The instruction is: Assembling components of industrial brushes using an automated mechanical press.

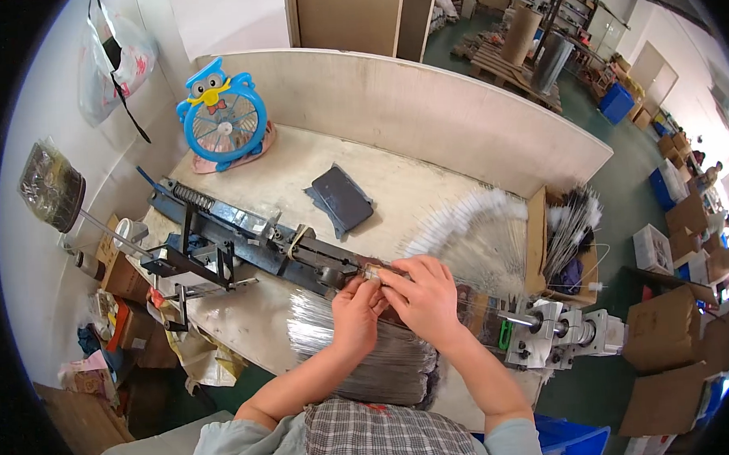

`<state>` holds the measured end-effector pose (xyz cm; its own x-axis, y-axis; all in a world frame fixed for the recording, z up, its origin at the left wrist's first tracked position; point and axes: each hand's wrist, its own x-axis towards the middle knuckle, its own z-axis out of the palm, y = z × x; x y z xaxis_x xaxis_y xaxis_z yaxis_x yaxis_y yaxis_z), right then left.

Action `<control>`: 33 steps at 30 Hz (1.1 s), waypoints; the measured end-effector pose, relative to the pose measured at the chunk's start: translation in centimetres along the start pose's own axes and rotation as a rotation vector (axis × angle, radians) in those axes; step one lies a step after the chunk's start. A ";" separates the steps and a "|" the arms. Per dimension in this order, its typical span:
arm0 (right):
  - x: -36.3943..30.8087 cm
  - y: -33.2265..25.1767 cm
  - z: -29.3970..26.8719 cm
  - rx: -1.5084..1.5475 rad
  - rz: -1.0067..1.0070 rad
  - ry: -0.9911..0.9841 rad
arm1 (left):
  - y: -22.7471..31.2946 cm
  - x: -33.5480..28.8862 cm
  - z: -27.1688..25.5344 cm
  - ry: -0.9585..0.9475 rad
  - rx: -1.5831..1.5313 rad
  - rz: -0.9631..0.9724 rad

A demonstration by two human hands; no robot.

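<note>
My left hand [357,315] and my right hand [424,296] meet over the middle of a long dark metal bench machine [255,231]. The fingers of both are pinched together beside a small metal fitting on its rail. Whatever they hold is too small and too covered to make out. Below and between my forearms lies a thick stack of thin metal wires [387,363]. To the right of my right hand, a silver clamping unit with a shaft [560,333] is fixed at the bench end, with a green part [506,333] beside it.
Thin wires with white tufted ends [466,223] fan out behind my hands. A cardboard box [537,240] holds more. Further back are a dark flat case [343,200] and a blue fan [223,124]. A low partition [424,91] borders the worktable; boxes [669,320] stand right.
</note>
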<state>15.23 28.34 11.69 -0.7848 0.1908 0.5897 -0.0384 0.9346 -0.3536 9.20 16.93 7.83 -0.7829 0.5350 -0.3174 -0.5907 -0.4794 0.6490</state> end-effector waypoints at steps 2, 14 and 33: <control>0.0 0.0 0.4 0.019 0.026 -0.053 | -0.1 0.2 -0.5 -0.003 -0.018 -0.021; -0.2 -0.5 0.6 -0.002 0.039 0.018 | 0.5 -0.3 -0.2 -0.001 -0.162 -0.081; -0.1 -0.7 -0.6 -0.061 0.033 0.002 | 0.7 -0.4 0.8 0.024 -0.016 -0.036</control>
<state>15.65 27.84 12.33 -0.7835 0.2223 0.5802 0.0252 0.9444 -0.3277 9.24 16.95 8.90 -0.7655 0.5355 -0.3567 -0.6213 -0.4713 0.6260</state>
